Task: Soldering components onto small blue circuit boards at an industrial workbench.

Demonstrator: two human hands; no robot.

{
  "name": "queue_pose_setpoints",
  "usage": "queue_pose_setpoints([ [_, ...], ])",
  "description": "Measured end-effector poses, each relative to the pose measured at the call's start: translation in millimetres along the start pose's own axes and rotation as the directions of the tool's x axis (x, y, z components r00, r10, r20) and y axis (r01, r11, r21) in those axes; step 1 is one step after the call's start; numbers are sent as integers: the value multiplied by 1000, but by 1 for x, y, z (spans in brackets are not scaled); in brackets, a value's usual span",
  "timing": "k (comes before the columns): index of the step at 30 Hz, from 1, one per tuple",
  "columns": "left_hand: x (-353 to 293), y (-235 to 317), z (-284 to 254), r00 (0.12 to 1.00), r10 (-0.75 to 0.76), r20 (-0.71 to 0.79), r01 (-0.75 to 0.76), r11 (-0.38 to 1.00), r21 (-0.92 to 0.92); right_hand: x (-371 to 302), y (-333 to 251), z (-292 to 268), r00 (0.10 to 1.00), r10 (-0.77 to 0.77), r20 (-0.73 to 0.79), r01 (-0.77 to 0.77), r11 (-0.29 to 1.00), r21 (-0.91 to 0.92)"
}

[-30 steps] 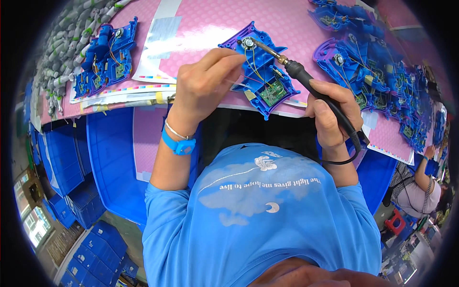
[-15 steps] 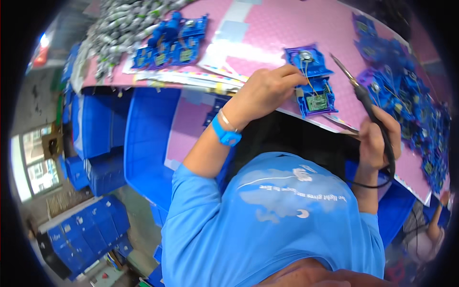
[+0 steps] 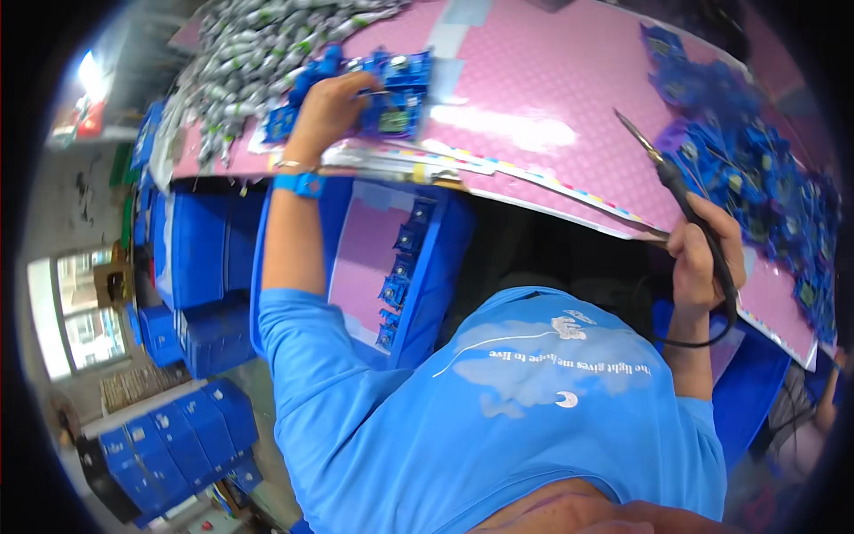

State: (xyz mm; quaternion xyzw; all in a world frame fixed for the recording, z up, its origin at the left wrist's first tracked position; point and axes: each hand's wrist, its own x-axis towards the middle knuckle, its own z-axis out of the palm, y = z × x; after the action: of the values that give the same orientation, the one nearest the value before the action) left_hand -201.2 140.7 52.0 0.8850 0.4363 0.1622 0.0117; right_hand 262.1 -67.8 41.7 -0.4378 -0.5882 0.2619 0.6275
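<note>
My left hand [image 3: 331,109] is at the far left of the pink work surface, its fingers closed at a blue plastic casing with a green circuit board [image 3: 391,120] and thin wires. Similar blue casings [image 3: 280,123] lie beside and partly under the hand, so its exact grip is partly hidden. In my right hand [image 3: 709,254], near the table's front edge, is a soldering iron [image 3: 678,189] with a black handle. Its metal tip points up and left above the pink surface, apart from any casing.
A heap of grey-white parts with green bits [image 3: 245,67] covers the far left corner. Many blue casings [image 3: 756,178] are piled along the right. Below the table edge stands a blue bin [image 3: 436,267] with a pink-lined bottom and small blue parts inside. More blue bins [image 3: 191,240] stand left.
My left hand has moved left with the blue casing from the middle of the table to the group at the left. My right hand still holds the soldering iron in nearly the same place.
</note>
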Motion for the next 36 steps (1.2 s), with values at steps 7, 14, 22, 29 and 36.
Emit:
queue_pose_setpoints([
  [7, -20, 6, -26, 977, -120, -178, 142, 983, 118, 9, -8, -13, 1000, -25, -11, 24, 992, -124],
  [14, 40, 257, 39, 949, 285, -132, -314, 879, -360, 14, 5, -42, 961, -117, -250, 102, 992, -73],
  [22, 103, 341, 119, 907, 414, -77, -394, 771, -501, 11, 5, -59, 946, -188, -266, 149, 975, -163],
  [29, 111, 323, 107, 879, 474, -40, -442, 783, -438, 13, 11, -58, 957, -157, -244, 121, 980, -159],
  [36, 60, 271, 77, 952, 306, 9, -294, 920, -259, 25, 20, -31, 969, -209, 135, 242, 914, -324],
])
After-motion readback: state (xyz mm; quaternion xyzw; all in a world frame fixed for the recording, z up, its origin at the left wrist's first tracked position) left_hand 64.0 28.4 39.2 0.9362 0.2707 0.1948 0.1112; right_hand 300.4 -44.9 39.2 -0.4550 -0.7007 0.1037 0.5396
